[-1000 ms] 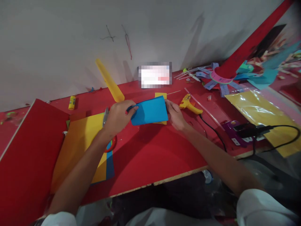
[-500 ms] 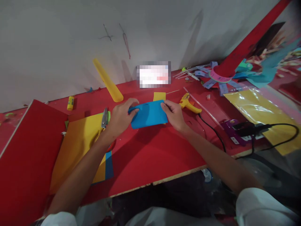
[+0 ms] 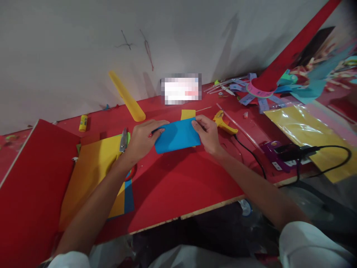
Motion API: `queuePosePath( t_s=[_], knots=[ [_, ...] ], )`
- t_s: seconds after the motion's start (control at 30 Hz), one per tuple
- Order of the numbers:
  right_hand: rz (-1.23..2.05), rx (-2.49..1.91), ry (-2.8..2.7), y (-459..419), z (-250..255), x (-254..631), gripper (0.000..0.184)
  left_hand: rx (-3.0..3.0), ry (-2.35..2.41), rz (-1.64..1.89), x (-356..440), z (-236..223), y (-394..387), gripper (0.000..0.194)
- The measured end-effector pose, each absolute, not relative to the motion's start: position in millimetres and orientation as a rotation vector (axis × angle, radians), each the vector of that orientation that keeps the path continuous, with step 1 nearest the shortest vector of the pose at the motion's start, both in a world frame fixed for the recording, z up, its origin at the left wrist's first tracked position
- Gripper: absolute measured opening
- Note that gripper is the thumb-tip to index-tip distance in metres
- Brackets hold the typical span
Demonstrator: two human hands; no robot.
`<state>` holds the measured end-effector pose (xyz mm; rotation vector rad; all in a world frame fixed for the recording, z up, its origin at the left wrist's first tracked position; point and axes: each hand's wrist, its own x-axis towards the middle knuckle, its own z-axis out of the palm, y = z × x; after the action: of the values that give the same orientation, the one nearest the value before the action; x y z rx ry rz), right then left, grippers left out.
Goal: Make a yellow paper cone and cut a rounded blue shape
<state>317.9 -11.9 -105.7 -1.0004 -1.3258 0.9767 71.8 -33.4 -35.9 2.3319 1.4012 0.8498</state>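
Note:
A blue sheet of craft paper (image 3: 178, 137), which looks folded or curled over, is held above the red table (image 3: 178, 193). My left hand (image 3: 146, 139) pinches its left end between thumb and fingers. At the upper right corner, my right hand (image 3: 206, 132) grips it the same way. Partly hidden behind the blue sheet lies a small yellow piece of paper (image 3: 188, 114). Right of my right hand rests a yellow glue gun (image 3: 225, 123) with a black cord. Scissors (image 3: 123, 140) lie by my left forearm, on yellow sheets (image 3: 92, 160).
A yellow rolled strip (image 3: 126, 96) leans on the wall near a glue stick (image 3: 83, 123). A blurred screen (image 3: 181, 88) stands at the back. To the right are a purple box (image 3: 279, 158) with cables, a yellow plastic-wrapped pack (image 3: 309, 130) and a red paper cone (image 3: 295, 48). A red board (image 3: 36, 193) stands left.
The fingers of my left hand have straightened along the top edge of the blue sheet. The sheet has tilted slightly and its right end has shifted a little to the right.

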Motion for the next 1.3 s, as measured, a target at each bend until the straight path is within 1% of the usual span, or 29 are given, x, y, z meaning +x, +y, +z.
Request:
queuePosePath(
  t_s=[0.1,0.33,0.6,0.93,1.07,1.3],
  knots=[
    [0.969,-0.968,-1.297,-11.3,-106.3,317.5,0.043,2.337,1.388,0.877,72.5,-35.6,-34.3,0.031],
    [0.947,-0.951,-1.285,-9.5,-107.9,317.3,0.037,2.325,1.407,0.875,74.0,-36.4,-36.2,0.031],
    [0.974,-0.977,-1.277,-8.5,-108.5,317.3,0.04,2.327,1.416,0.87,73.8,-36.7,-36.2,0.031],
    [0.961,-0.925,-1.275,-8.4,-111.6,318.5,0.031,2.339,1.429,0.858,74.6,-36.0,-37.2,0.031],
    [0.951,-0.938,-1.281,-7.9,-110.9,318.9,0.033,2.34,1.429,0.85,74.0,-37.2,-37.0,0.031],
    [0.888,-0.896,-1.323,-4.8,-112.6,319.2,0.041,2.345,1.396,0.895,74.0,-39.0,-36.5,0.031]
  ],
)
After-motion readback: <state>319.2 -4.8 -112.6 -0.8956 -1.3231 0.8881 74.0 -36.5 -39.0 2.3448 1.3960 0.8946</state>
